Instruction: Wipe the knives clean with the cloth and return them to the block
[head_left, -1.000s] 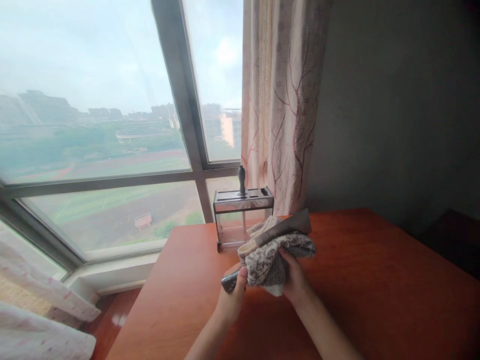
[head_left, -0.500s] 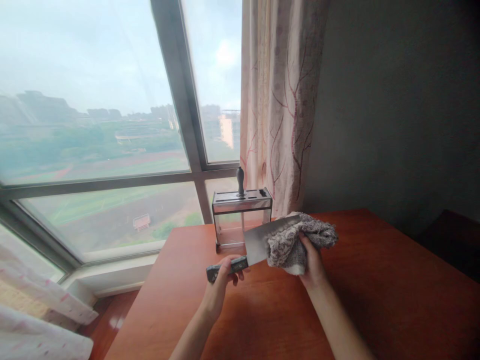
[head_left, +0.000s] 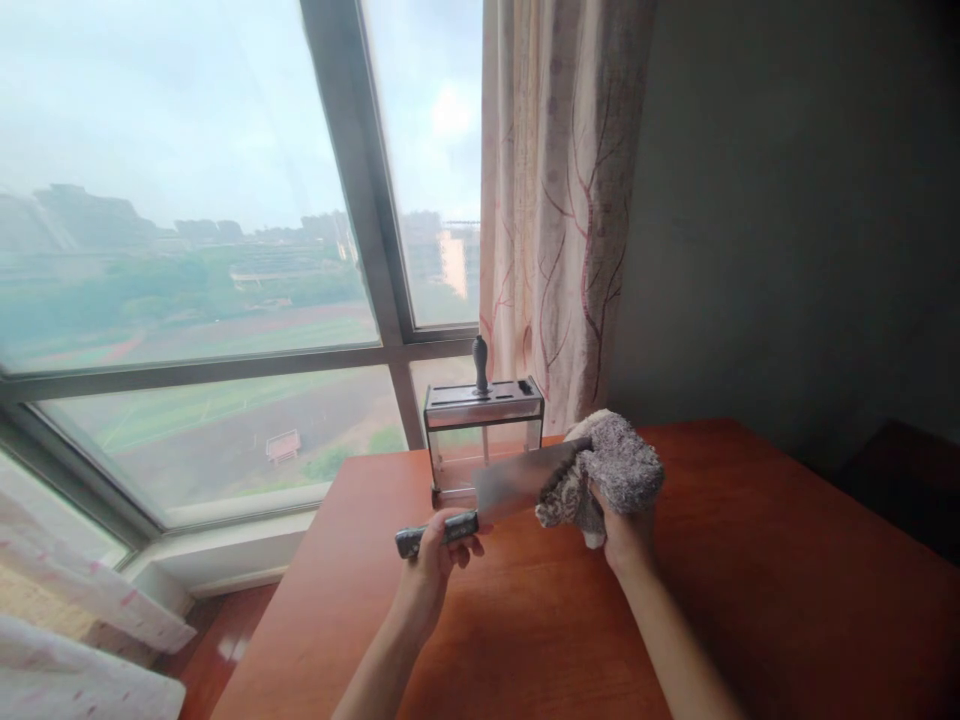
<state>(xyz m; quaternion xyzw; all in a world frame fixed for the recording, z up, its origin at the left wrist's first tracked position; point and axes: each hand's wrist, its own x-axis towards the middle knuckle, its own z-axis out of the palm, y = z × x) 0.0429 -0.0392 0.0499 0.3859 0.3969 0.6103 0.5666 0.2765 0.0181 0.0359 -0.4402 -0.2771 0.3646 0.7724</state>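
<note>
My left hand [head_left: 442, 548] is closed around the dark handle of a cleaver [head_left: 517, 482], whose broad metal blade points to the right above the table. In my right hand [head_left: 624, 532] is a bunched grey-and-white towel [head_left: 619, 465], pressed against the far end of the blade. The towel hides the blade's tip and most of my right fingers. Just behind the blade stands a clear-sided knife block [head_left: 486, 408] with a dark frame and slots in its top. A dark handle [head_left: 480, 362] sticks up from one slot.
The reddish-brown wooden table [head_left: 525, 630] spreads beneath both hands. A large window [head_left: 386, 250] fills the left side, with a patterned curtain [head_left: 574, 200] beside it. The grey wall [head_left: 787, 230] rises behind the table on the right.
The cleaver has shifted a little to the left with my left hand. The towel has moved outward along the blade to its far end and uncovers more of the metal.
</note>
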